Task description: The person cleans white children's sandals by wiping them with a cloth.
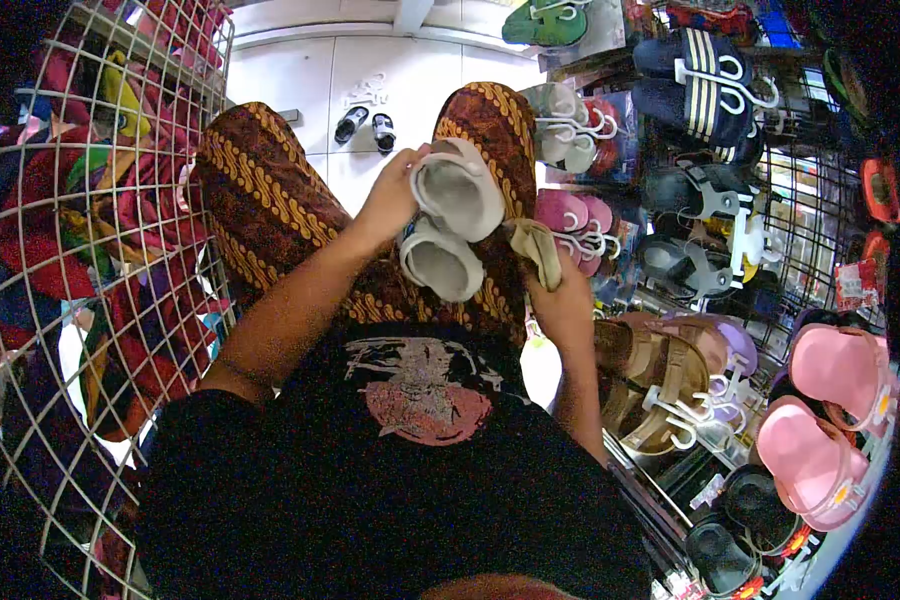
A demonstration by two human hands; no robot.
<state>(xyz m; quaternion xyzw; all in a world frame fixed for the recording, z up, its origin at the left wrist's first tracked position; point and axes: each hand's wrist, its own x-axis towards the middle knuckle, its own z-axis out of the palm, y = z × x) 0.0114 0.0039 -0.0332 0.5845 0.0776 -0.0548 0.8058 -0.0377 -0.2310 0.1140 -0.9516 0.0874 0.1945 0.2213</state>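
My left hand (397, 198) is closed on the side of a light grey clog (482, 200), above my lap. A matching grey clog (442, 266) sits just below it, the two touching; whether they are joined is hidden. In my right hand (562, 300) is a folded tan cloth (536, 250), pinched between the fingers close to the right side of the clogs. Under both hands are my legs in brown and gold patterned trousers (270, 185).
A white wire grid (100, 250) with colourful items behind it stands at my left. At right, a black rack carries pink clogs (805, 455), striped slides (698, 88) and brown sandals (660, 385) on hooks. Small dark sandals (352, 124) lie on the tiled floor ahead.
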